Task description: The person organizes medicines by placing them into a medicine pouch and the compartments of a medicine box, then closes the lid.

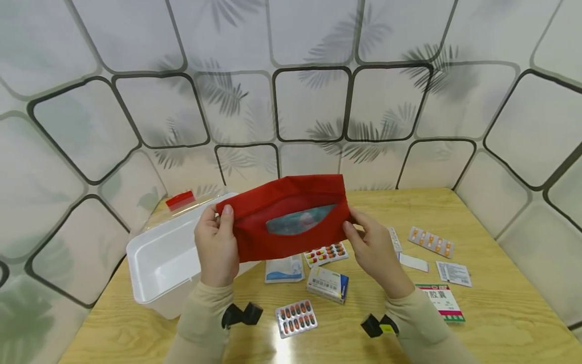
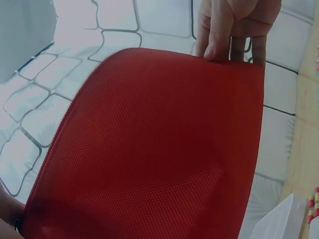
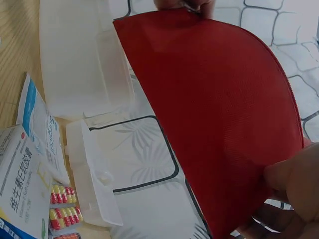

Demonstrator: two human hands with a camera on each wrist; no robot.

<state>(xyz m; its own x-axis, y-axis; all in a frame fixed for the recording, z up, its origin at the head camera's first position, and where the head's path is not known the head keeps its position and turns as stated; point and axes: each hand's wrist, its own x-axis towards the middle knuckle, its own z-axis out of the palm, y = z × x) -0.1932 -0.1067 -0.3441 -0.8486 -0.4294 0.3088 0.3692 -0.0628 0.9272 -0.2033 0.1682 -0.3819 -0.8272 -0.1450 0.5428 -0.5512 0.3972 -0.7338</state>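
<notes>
Both your left hand [image 1: 218, 247] and right hand [image 1: 375, 253] pinched the pouch [image 1: 263, 241] at its ends, good holds for something seemingly light, soft and floppy.

Patterned drapes [image 1: 313, 106] make this table [image 1: 341, 328] a booth

Pouch [image 1: 252, 242], inside mostly hidden, cut off below in the left wrist view; left hand [image 1: 220, 247] and right hand [image 1: 374, 250], fingers partly hidden behind it. Bin [image 1: 159, 263], part covered by the left hand; green-edged box [image 1: 443, 302], left side behind the right sleeve [image 1: 420, 323]. Far-right sachet [image 1: 454, 273], print too small to read.
</notes>
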